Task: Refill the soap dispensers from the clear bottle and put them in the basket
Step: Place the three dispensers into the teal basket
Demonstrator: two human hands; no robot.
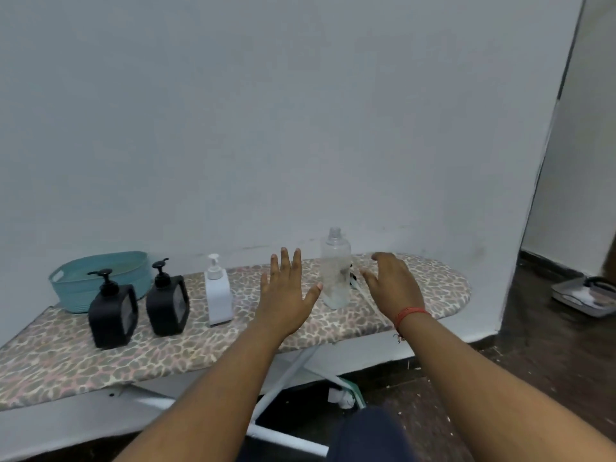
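A clear bottle (335,268) with no cap stands upright on the leopard-print ironing board (166,348). My left hand (286,295) hovers flat just left of it, fingers spread, holding nothing. My right hand (393,285) hangs open just right of the bottle, a red thread on its wrist. Left of my hands stand a white pump dispenser (218,291) and two black pump dispensers (113,315) (167,301). A teal basket (100,278) sits behind them at the board's far left.
The board stands against a white wall; its metal legs (290,371) show underneath. A small dark object (352,278) lies behind the bottle. A grey tray (586,296) rests on the dark floor to the right, past the wall corner.
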